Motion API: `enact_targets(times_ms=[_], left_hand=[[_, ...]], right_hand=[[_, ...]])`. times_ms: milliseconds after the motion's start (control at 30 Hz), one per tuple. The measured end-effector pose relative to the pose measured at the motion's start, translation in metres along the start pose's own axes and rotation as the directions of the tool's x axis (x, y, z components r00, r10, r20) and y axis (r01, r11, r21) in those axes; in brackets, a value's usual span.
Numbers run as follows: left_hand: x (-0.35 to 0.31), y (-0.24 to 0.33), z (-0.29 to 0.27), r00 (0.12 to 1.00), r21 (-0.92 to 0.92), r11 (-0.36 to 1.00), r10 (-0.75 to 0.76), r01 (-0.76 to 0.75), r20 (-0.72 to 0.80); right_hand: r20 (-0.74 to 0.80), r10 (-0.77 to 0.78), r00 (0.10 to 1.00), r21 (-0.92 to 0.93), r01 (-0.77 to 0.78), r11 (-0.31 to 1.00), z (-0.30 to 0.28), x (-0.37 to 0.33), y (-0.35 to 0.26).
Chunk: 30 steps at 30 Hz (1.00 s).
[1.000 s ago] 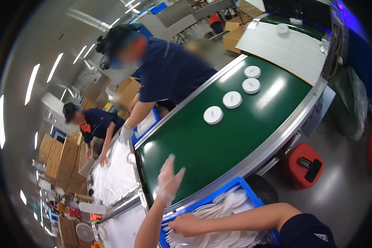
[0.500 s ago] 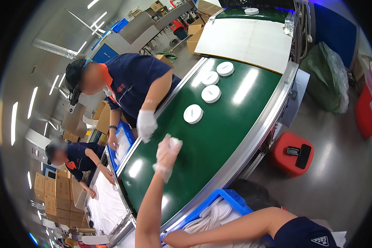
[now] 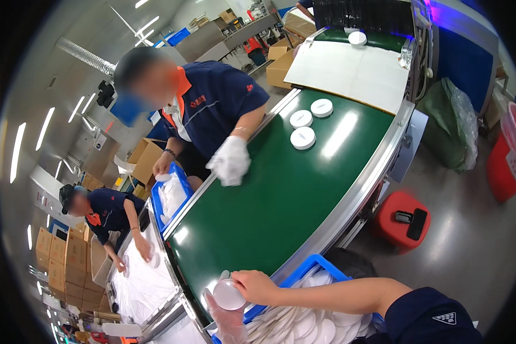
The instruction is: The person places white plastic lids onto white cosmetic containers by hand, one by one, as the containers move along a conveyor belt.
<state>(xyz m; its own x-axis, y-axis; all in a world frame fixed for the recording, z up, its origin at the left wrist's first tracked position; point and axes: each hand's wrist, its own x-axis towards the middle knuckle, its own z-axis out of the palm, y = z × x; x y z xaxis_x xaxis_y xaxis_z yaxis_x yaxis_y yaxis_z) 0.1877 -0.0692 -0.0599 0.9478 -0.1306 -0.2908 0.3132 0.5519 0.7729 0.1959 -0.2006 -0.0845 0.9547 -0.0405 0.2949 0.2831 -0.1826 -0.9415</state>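
Note:
My left hand (image 3: 226,322), in a thin translucent glove, is closed round a white round lid (image 3: 229,294) above the near end of the green conveyor belt (image 3: 281,212). My bare right hand (image 3: 255,287) is closed at the right edge of the same lid. A thin pale edge (image 3: 225,275) shows just beyond the lid; what it belongs to is unclear. Below my right forearm is a blue bin (image 3: 321,262) filled with flat white discs (image 3: 304,324). Farther up the belt lie three white round lids (image 3: 303,138) with small print on top.
Across the belt a co-worker's white-gloved hand (image 3: 230,161) hovers over its edge, beside another blue bin (image 3: 188,195) of white pieces. A second person works at a white-covered table (image 3: 146,286). A red stool (image 3: 403,222) stands right of the belt.
My left hand has drawn back from mid-belt toward me and met my right hand, which has risen from the bin. The nearest lid has left the belt. The co-worker leans in more.

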Motion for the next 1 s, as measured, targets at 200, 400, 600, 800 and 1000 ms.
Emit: enact_targets(times_ms=[200, 400, 600, 800, 1000], left_hand=[[-0.006, -0.009, 0.007, 0.974, 0.349, 0.909, 0.218, -0.227, 0.065], [-0.009, -0.01, 0.008, 0.908, 0.542, 0.773, 0.417, -0.329, -0.045], [-0.012, -0.006, 0.002, 0.577, 0.739, -0.305, 0.474, -0.601, 0.665], [-0.021, -0.003, 0.014, 0.806, 0.878, -0.008, 0.391, -0.479, 0.444], [-0.019, -0.009, 0.01, 0.896, 0.728, 0.591, 0.437, -0.349, 0.075]], right_hand=[[0.291, 0.078, 0.953, -0.36, 0.033, 0.933, -0.011, 0.005, -0.011], [0.298, 0.085, 0.951, -0.397, 0.043, 0.917, -0.009, -0.002, -0.015], [0.233, 0.029, 0.972, -0.326, 0.05, 0.944, -0.004, -0.008, -0.007], [0.293, 0.017, 0.956, -0.355, 0.093, 0.93, -0.012, -0.004, -0.011], [0.252, -0.04, 0.967, -0.338, 0.127, 0.933, -0.003, -0.008, 0.0]])
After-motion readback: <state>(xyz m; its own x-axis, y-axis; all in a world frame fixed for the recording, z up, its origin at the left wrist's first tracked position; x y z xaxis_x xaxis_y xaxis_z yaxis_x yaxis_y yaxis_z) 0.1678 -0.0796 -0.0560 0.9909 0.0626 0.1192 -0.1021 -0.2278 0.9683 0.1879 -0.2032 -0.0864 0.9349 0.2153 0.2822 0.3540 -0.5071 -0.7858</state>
